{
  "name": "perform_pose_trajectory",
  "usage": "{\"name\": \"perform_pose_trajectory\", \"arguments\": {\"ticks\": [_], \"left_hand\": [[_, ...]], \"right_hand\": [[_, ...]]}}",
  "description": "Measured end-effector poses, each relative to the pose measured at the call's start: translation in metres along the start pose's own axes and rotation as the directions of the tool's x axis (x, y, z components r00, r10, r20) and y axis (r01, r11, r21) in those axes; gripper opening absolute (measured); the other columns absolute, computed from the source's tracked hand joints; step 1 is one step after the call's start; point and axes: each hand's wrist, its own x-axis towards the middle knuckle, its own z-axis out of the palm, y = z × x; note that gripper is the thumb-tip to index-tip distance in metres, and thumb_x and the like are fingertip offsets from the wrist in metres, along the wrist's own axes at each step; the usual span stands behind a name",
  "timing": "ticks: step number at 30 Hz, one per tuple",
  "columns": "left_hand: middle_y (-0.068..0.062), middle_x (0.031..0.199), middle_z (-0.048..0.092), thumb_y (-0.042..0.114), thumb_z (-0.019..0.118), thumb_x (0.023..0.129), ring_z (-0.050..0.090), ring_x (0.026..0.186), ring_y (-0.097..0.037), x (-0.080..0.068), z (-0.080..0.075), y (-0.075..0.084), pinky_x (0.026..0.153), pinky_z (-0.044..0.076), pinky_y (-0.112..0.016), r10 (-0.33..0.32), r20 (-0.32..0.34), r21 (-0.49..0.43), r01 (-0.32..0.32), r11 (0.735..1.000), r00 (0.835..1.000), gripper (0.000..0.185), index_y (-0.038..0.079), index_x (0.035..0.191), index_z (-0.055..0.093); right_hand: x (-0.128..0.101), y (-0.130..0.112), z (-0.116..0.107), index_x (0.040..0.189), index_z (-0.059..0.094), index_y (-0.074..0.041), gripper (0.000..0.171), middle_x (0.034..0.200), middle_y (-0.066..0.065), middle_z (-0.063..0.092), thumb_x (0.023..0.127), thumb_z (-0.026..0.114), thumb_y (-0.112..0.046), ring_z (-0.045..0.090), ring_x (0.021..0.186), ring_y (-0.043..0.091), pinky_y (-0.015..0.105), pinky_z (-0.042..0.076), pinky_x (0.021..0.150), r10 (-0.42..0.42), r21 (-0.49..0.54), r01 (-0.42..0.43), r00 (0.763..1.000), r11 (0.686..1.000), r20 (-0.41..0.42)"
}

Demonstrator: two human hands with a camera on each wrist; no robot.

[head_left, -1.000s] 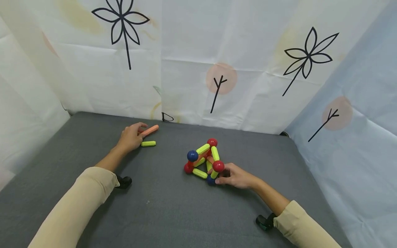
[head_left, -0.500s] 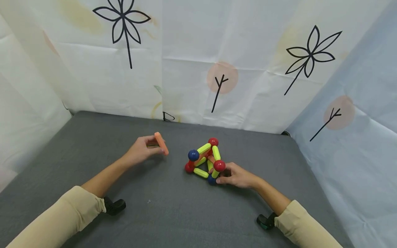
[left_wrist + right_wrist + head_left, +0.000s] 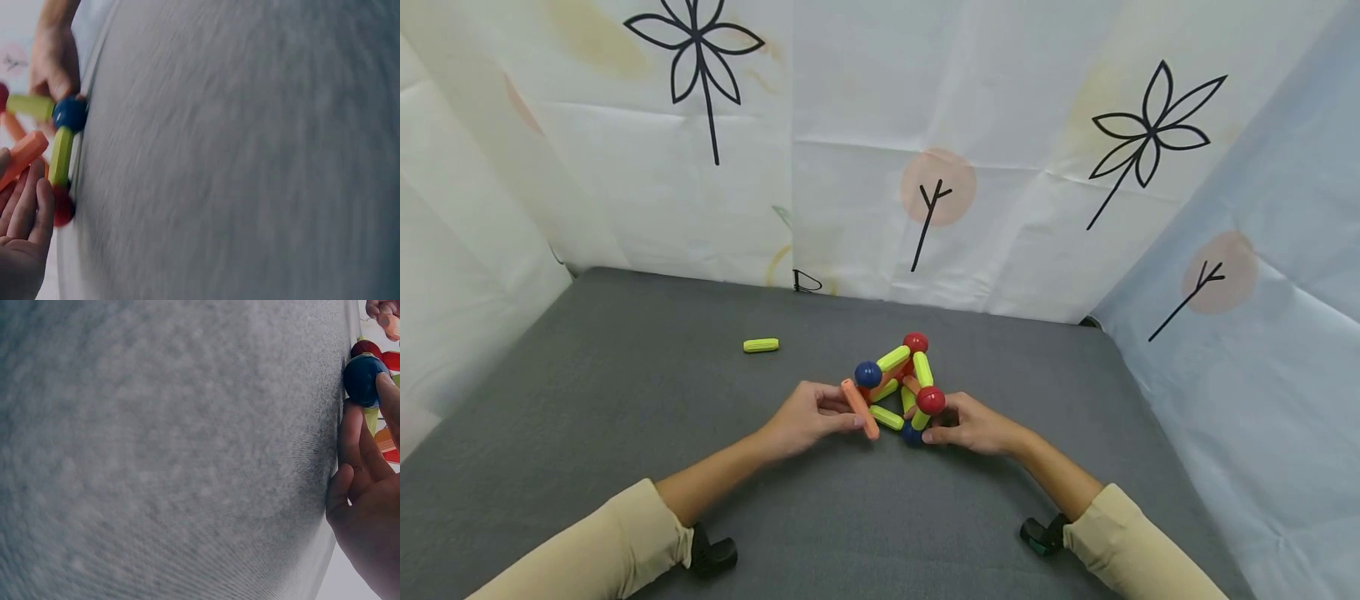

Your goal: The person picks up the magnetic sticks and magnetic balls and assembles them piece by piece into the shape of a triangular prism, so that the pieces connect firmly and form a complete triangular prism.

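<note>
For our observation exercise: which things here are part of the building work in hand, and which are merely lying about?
In hand:
- orange rod, gripped by the left hand
- ball-and-rod structure, steadied by the right hand

Lying about:
- yellow-green rod, alone on the grey mat

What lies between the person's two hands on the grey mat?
In the head view, the stick-and-ball structure sits between the left hand, holding an orange stick, and the right hand.
</note>
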Motion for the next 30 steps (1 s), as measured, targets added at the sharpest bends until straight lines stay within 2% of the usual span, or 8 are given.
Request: {"name": "perform_pose_trajectory", "arguments": {"ticks": [3,11,14,17,19,25,30], "left_hand": [[-0.009,0.102,0.074,0.015,0.075,0.090,0.070,0.093,-0.019,0.001,0.014,0.002,0.079,0.057,-0.028,0.014,-0.008,-0.004,-0.014,1.000,1.000,0.030,-0.002,0.114,0.071],[-0.010,0.095,0.075,0.013,0.074,0.090,0.072,0.087,-0.018,0.006,0.040,0.006,0.073,0.058,-0.027,0.026,-0.109,-0.028,-0.029,0.999,0.994,0.025,-0.004,0.108,0.073],[-0.012,0.095,0.075,0.012,0.073,0.091,0.073,0.087,-0.019,0.010,0.045,0.006,0.072,0.058,-0.028,0.029,-0.117,-0.041,-0.034,0.999,0.993,0.025,-0.006,0.108,0.072],[-0.013,0.095,0.075,0.011,0.072,0.092,0.073,0.086,-0.018,0.012,0.048,0.008,0.072,0.058,-0.028,0.032,-0.135,-0.046,-0.038,0.998,0.990,0.024,-0.007,0.109,0.072],[-0.012,0.095,0.075,0.011,0.072,0.092,0.072,0.084,-0.017,0.013,0.050,0.010,0.072,0.058,-0.029,0.012,-0.158,-0.043,-0.019,0.999,0.987,0.024,-0.006,0.109,0.071],[-0.012,0.096,0.075,0.010,0.072,0.091,0.071,0.081,-0.017,0.014,0.055,0.015,0.072,0.058,-0.031,-0.047,-0.252,-0.040,0.038,0.998,0.967,0.026,-0.006,0.111,0.071],[-0.014,0.098,0.075,0.010,0.072,0.091,0.073,0.084,-0.020,0.015,0.057,0.016,0.073,0.059,-0.031,-0.062,-0.294,-0.060,0.046,0.997,0.954,0.028,-0.008,0.112,0.069]], "right_hand": [[0.000,0.000,0.000,0.129,0.062,-0.001,0.034,0.118,0.012,0.067,0.096,0.065,-0.006,0.059,0.095,0.019,0.030,0.050,0.081,-0.011,-0.002,0.011,1.000,1.000,0.000],[0.000,0.000,0.000,0.128,0.062,0.001,0.034,0.115,0.012,0.068,0.095,0.065,-0.005,0.058,0.091,0.019,0.028,0.049,0.078,-0.026,-0.003,0.026,1.000,1.000,-0.003],[0.000,0.000,0.000,0.128,0.062,0.002,0.034,0.111,0.011,0.068,0.095,0.066,-0.005,0.057,0.088,0.019,0.027,0.049,0.076,-0.018,-0.004,0.018,1.000,1.000,-0.006],[0.000,0.001,0.000,0.129,0.061,0.001,0.036,0.114,0.010,0.068,0.095,0.066,-0.006,0.058,0.090,0.019,0.028,0.050,0.078,-0.011,-0.011,0.011,1.000,1.000,-0.007],[0.001,0.001,0.000,0.130,0.061,0.001,0.036,0.117,0.010,0.068,0.095,0.066,-0.006,0.059,0.092,0.019,0.029,0.051,0.080,-0.011,-0.012,0.011,1.000,1.000,-0.005],[0.001,0.001,0.001,0.128,0.062,0.002,0.034,0.109,0.010,0.068,0.096,0.065,-0.007,0.058,0.089,0.020,0.028,0.050,0.077,-0.015,-0.029,0.015,1.000,0.999,-0.004],[0.001,0.001,0.001,0.123,0.063,0.002,0.030,0.101,0.008,0.066,0.095,0.066,-0.006,0.056,0.086,0.019,0.027,0.048,0.074,-0.008,-0.041,0.007,1.000,0.999,-0.011]]}}
